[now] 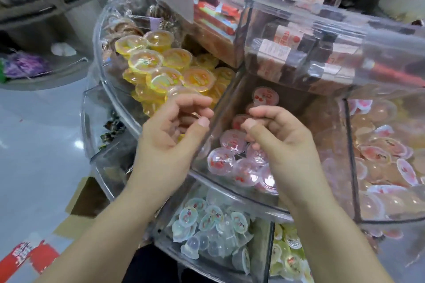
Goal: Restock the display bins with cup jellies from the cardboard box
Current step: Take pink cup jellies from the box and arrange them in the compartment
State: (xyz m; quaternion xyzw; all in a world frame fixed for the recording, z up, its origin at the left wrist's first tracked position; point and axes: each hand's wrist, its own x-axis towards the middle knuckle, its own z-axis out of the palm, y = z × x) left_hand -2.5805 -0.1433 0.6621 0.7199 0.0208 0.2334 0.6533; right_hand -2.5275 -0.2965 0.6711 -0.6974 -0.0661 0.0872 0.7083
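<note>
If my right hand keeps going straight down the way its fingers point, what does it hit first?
Probably the pink cup jellies lying in the clear middle bin. The right hand hangs over that bin with fingers curled downward; how far above the jellies it is cannot be told.

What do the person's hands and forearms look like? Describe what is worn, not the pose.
Both forearms are bare up to the frame's bottom edge: no sleeves, gloves, watch or bracelets show. The left hand and right hand carry no visible rings, and the fingernails on the fingers look short and unpainted.
</note>
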